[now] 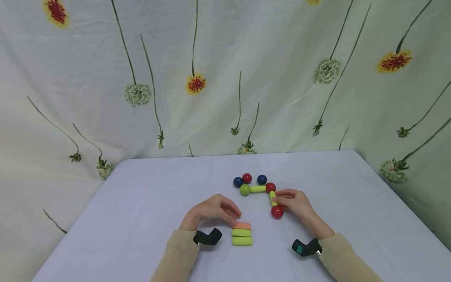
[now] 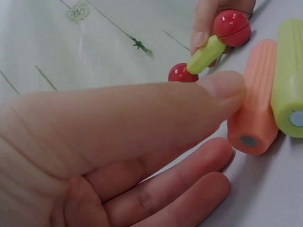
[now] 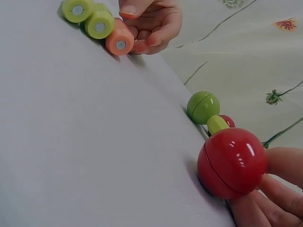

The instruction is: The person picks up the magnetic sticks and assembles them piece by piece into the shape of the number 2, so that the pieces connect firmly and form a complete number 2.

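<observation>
My right hand (image 1: 296, 201) pinches a short yellow-green magnetic rod (image 1: 273, 198) on the table. One red ball (image 1: 277, 212) sits at its near end and another red ball (image 1: 271, 187) at its far end. From that far ball a second yellow-green rod (image 1: 258, 188) runs left to a green ball (image 1: 245, 190). My left hand (image 1: 216, 207) is beside an orange rod (image 2: 255, 94), its thumb touching the rod and its other fingers loosely bent. Metal discs show on the rod ends. In the right wrist view the near red ball (image 3: 232, 163) hides most of the pinched rod.
Two yellow-green rods (image 1: 241, 232) lie side by side, nearer than the orange one. Behind the joined pieces are a blue ball (image 1: 238, 182), a red ball (image 1: 247, 178) and another blue ball (image 1: 262, 179). A flowered cloth (image 1: 218, 117) hangs behind the white table (image 1: 158, 196).
</observation>
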Motion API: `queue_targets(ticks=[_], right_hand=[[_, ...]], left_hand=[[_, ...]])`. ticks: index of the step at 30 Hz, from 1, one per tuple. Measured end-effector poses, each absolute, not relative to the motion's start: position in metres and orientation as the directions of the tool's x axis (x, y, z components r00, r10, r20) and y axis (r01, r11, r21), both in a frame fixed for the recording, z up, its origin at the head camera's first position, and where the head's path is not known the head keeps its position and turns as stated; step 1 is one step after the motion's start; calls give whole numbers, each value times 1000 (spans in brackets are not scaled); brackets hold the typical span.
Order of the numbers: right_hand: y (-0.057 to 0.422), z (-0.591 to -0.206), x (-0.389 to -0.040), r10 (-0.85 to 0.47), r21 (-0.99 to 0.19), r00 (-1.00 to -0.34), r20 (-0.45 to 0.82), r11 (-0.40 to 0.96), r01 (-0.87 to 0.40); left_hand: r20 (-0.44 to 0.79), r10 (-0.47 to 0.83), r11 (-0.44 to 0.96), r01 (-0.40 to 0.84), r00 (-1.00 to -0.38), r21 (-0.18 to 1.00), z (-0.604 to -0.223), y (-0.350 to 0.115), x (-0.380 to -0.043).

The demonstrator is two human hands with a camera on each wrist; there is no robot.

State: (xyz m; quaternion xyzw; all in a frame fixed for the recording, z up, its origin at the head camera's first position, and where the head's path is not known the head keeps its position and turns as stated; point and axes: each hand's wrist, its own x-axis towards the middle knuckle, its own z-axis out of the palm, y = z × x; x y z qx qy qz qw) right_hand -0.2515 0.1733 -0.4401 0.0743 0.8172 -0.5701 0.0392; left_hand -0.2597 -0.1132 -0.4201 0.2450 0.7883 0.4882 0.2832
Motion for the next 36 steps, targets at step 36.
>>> queue_targets(ticks=[36], right_hand=[[173, -442, -250, 78, -923, -990, -120, 359, 141]], left_hand=[[-119, 594, 448, 204, -795, 871, -427, -97, -256]])
